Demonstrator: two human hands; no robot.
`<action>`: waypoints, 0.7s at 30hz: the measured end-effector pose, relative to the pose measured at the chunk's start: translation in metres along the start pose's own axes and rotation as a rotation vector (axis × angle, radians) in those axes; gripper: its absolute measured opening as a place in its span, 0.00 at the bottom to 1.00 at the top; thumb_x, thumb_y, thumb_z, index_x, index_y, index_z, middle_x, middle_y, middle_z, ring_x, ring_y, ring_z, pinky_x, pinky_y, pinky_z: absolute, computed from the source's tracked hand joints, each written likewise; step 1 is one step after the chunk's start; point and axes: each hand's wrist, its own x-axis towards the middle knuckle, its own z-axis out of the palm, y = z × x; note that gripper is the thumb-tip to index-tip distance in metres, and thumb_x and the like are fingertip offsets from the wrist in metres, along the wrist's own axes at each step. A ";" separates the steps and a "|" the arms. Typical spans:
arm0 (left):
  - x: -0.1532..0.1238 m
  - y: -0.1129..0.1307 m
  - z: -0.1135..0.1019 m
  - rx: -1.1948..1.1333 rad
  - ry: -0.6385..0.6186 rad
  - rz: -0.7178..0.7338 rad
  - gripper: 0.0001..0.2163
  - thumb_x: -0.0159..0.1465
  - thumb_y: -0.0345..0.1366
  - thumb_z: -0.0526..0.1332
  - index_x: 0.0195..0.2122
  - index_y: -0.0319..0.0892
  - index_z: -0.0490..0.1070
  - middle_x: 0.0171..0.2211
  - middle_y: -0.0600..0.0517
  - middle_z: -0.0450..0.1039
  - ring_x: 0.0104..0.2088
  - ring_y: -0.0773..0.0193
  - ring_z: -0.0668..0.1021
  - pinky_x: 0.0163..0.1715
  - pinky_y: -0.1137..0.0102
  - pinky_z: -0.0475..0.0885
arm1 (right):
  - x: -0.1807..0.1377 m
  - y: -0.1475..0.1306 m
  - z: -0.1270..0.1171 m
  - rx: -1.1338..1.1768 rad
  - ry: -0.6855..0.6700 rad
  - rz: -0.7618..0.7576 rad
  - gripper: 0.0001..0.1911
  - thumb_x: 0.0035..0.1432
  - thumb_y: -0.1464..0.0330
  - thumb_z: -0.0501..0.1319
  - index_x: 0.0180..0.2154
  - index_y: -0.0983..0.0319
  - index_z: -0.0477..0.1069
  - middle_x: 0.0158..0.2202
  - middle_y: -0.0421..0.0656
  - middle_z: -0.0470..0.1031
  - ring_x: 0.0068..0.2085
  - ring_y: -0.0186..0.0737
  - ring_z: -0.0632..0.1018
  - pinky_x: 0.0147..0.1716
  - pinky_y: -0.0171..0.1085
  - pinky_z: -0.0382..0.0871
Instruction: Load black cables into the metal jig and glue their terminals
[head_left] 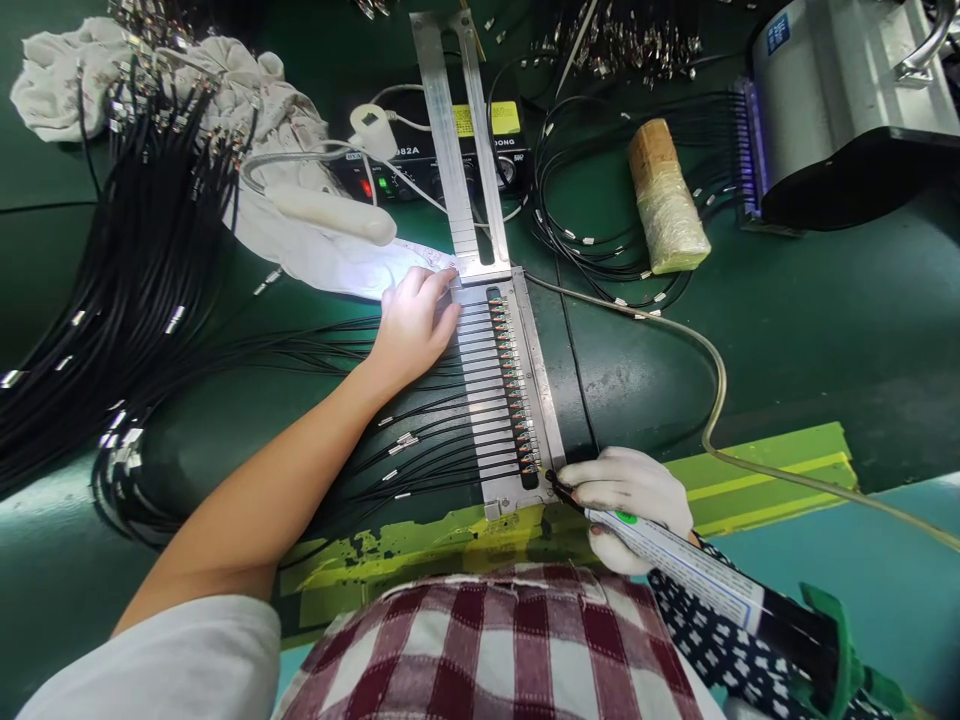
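Observation:
A metal fixture [480, 400] lies on the green bench with several black cables [427, 415] side by side across it, their metal ends in a row along the slot. My left hand [416, 325], bare, rests at its upper left edge, index finger stretched onto the metal and thumb apart. My right hand [630, 495], in a white glove, is closed around a dispensing syringe [682, 565] with a printed label and green rear cap. The syringe's dark tip is at the cable end nearest me, at the fixture's lower right; whether it touches is too small to tell.
A big bundle of black cables [142, 250] hangs at left beside white cloth [292, 250]. Behind the fixture stands a black control box [412, 165]. A wrapped block [667, 200], a silver lamp housing [847, 110] and a clear hose [712, 400] are at right.

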 end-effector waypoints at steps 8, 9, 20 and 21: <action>0.000 0.000 0.000 0.003 0.003 -0.001 0.21 0.67 0.40 0.53 0.60 0.41 0.65 0.49 0.42 0.69 0.51 0.50 0.73 0.54 0.55 0.67 | -0.001 0.000 0.000 -0.009 -0.008 0.002 0.11 0.54 0.67 0.61 0.41 0.60 0.73 0.38 0.48 0.83 0.36 0.43 0.84 0.31 0.39 0.74; 0.000 0.000 0.000 0.000 0.002 -0.001 0.21 0.67 0.40 0.53 0.60 0.41 0.65 0.49 0.42 0.69 0.51 0.50 0.73 0.54 0.55 0.67 | -0.002 0.001 0.000 -0.008 -0.007 0.000 0.11 0.54 0.67 0.61 0.41 0.61 0.73 0.37 0.48 0.83 0.36 0.42 0.84 0.31 0.39 0.74; 0.000 0.001 0.000 0.005 0.010 0.004 0.20 0.67 0.40 0.53 0.59 0.43 0.65 0.48 0.44 0.70 0.50 0.51 0.73 0.53 0.55 0.67 | -0.003 0.000 0.000 -0.015 0.016 0.006 0.11 0.53 0.67 0.61 0.40 0.60 0.73 0.37 0.48 0.83 0.35 0.44 0.84 0.31 0.40 0.75; 0.000 0.001 0.000 0.003 0.009 0.003 0.20 0.67 0.40 0.53 0.59 0.43 0.65 0.49 0.43 0.70 0.50 0.51 0.73 0.53 0.55 0.67 | -0.003 0.000 0.000 -0.015 0.020 0.007 0.11 0.53 0.67 0.61 0.40 0.60 0.73 0.37 0.48 0.83 0.35 0.44 0.84 0.31 0.40 0.75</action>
